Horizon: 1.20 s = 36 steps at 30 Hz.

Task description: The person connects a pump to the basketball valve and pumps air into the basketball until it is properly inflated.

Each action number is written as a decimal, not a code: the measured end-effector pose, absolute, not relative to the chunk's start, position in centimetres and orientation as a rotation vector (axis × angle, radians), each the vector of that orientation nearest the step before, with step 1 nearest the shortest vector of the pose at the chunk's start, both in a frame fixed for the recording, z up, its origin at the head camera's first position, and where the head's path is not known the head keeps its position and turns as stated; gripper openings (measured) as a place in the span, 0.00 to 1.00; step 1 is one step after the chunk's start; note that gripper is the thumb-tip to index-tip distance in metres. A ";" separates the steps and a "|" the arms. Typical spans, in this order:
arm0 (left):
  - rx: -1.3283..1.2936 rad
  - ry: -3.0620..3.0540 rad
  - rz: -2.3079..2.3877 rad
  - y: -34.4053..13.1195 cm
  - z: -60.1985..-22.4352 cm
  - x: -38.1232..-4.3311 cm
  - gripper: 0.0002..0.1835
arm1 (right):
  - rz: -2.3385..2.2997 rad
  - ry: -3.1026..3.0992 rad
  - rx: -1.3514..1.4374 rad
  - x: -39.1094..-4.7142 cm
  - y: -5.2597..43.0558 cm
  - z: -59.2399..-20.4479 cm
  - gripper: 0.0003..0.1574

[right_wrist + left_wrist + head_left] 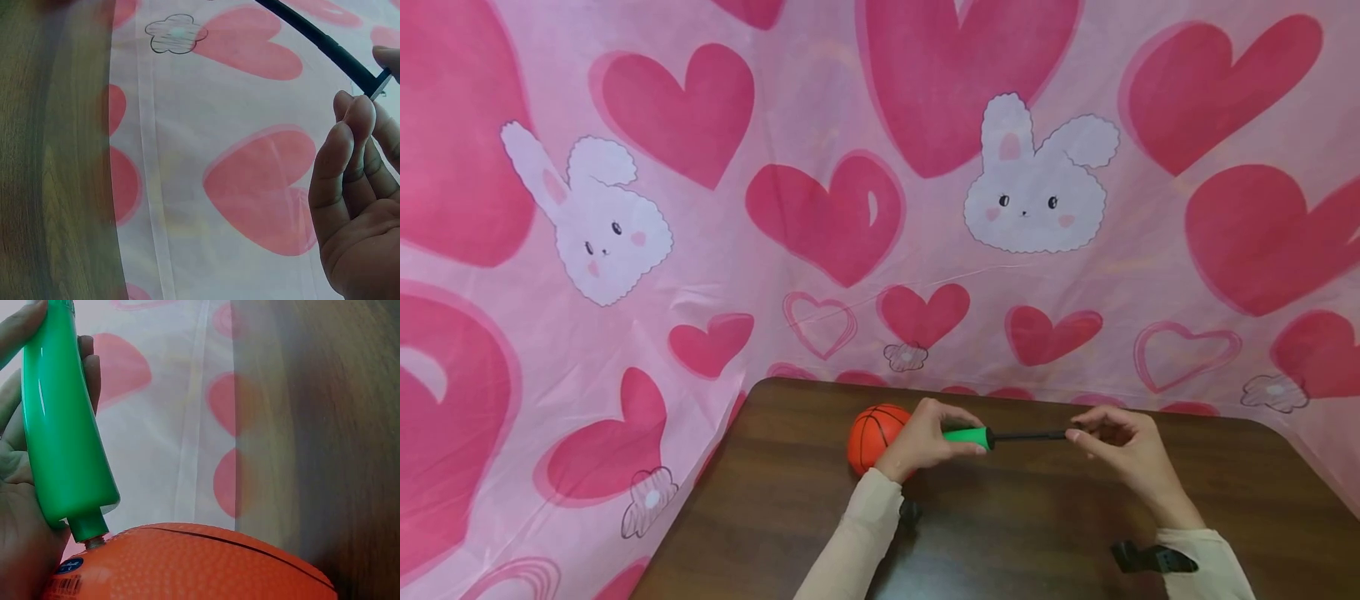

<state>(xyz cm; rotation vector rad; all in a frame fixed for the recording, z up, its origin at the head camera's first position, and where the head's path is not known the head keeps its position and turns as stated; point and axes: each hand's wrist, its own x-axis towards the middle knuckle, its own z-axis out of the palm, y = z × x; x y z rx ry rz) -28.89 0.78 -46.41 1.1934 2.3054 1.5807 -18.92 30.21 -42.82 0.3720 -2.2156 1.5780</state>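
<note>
A green hand pump (967,437) lies roughly level, its black rod (1030,435) drawn out toward the right. My left hand (925,437) grips the green barrel, with the thumb along one side in the left wrist view. At the barrel's narrow end, a short metal-looking fitting (95,543) meets the orange toy basketball (206,562). That ball is partly hidden behind my left hand in the head view. My right hand (1123,446) pinches the rod's far end, a small flat handle (379,84), between thumb and fingertips.
The brown wooden table (1015,517) stretches under both hands. A pink cloth (820,100) printed with hearts and rabbits hangs behind and to the left. A black wrist strap (1153,557) sits on the right sleeve.
</note>
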 end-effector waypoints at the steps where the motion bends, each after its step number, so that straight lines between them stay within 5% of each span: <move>1: 1.192 2.306 1.582 0.8 -46.4 -28.9 0.15 | 1.583 -2.221 0.358 -18.9 30.2 -42.8 0.13; 36: 1.236 2.296 1.543 1.8 -46.4 -28.2 0.16 | 1.588 -2.434 0.263 -19.9 24.6 -45.4 0.19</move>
